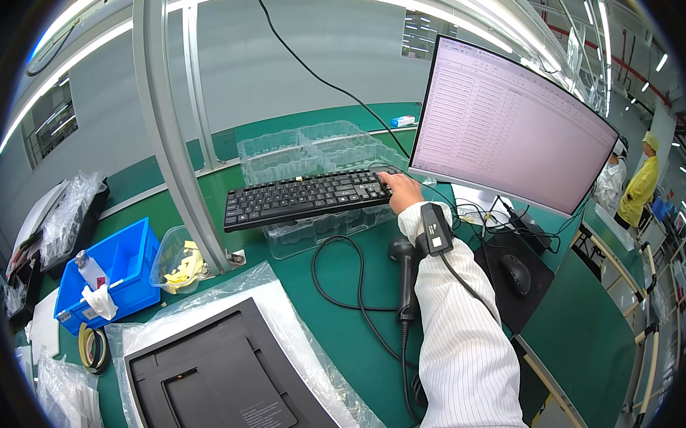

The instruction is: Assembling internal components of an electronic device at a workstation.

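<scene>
My right hand (403, 194) reaches to the right end of a black keyboard (298, 199), a fingertip resting on its keys; it holds nothing. The keyboard lies tilted on clear plastic trays (315, 148). A white striped sleeve (464, 334) covers the arm, with a black strap device (436, 229) and its cable at the wrist. Beside the forearm stands a black handheld scanner (406, 278) with a looping cable. Behind the keyboard, to the right, a monitor (515, 122) shows a spreadsheet. My left hand is out of view.
A dark flat panel (229, 370) lies on plastic film at the front. Left are a blue bin (138, 259), a clear tub (180, 264), tape rolls (94, 348) and a metal post (163, 114). Right are a mouse (515, 273) on a black pad and people (640, 181) farther off.
</scene>
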### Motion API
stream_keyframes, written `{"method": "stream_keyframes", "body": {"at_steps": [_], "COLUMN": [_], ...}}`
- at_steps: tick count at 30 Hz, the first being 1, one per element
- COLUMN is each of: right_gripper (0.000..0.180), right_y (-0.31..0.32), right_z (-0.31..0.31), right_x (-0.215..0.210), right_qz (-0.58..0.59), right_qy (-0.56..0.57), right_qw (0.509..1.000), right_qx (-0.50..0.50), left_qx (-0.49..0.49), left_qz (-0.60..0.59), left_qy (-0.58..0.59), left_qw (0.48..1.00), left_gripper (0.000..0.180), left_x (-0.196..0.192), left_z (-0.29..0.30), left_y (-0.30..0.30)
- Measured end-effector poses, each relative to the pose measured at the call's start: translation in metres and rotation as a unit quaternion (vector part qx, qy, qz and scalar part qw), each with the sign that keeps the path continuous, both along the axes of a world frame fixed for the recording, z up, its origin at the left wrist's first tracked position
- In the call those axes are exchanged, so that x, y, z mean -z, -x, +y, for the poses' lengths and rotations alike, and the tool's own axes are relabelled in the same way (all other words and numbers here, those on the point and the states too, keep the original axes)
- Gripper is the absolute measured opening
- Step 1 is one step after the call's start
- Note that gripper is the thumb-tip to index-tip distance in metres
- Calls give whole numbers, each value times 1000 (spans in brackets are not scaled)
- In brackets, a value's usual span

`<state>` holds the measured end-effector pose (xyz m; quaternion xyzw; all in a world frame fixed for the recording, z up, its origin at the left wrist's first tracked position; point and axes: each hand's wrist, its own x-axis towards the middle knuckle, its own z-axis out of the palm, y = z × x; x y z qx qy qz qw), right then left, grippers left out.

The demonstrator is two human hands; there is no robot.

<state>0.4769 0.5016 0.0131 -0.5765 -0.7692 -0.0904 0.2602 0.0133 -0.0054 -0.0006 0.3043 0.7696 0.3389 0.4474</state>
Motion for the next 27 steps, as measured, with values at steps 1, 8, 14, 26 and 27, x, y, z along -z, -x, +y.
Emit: {"method": "stream_keyframes", "body": {"at_steps": [1,8,14,26,27], "right_gripper": [54,53,38,31,33], "right_y": [0,-2,-26,-201,-211], "right_z": [0,-6,-27,-185,-190], "right_x": [-1,-6,-14,37,46], "right_qz": [2,-8,47,49,51], "right_qy": [4,13,42,-29,-22], "right_qw": [1000,1000,993,989,985], "right_qx": [0,0,-95,135,164], "left_qx": [5,5,6,7,8], "left_qz": [-1,-23,-18,-10,-10], "left_qy": [4,-7,-43,-28,-30], "left_qw": [1000,1000,999,1000,999], "left_gripper": [13,14,14,19,19], "left_x": [1,-2,4,22,22], "left_z": [-1,0,1,-10,-11], "left_y": [2,-2,-1,19,20]}}
